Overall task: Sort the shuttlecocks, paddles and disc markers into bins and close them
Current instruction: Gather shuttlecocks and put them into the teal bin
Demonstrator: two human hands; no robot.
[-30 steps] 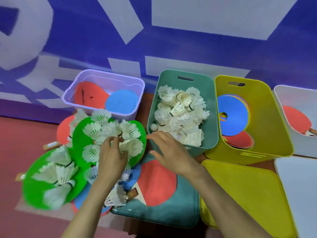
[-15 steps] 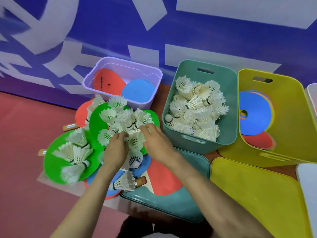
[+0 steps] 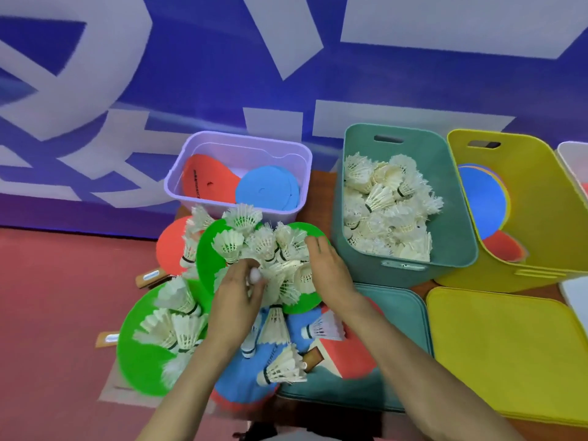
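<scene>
Head view; shuttlecock [image 3: 255, 275] within left hand [image 3: 235, 297] grip

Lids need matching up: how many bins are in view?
4. Purple bin at back left; teal bin right of it; yellow bin next right; white bin cut off at the right edge. Others may lie out of frame.

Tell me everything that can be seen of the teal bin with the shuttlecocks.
The teal bin is a rounded rectangular tub that looks like matte plastic. It has a slot handle in its far wall and another in its near wall. It stands upright and open, about half filled with white feathered shuttlecocks. The yellow bin sits close against its right side. A matching teal lid lies flat in front of it.
</scene>
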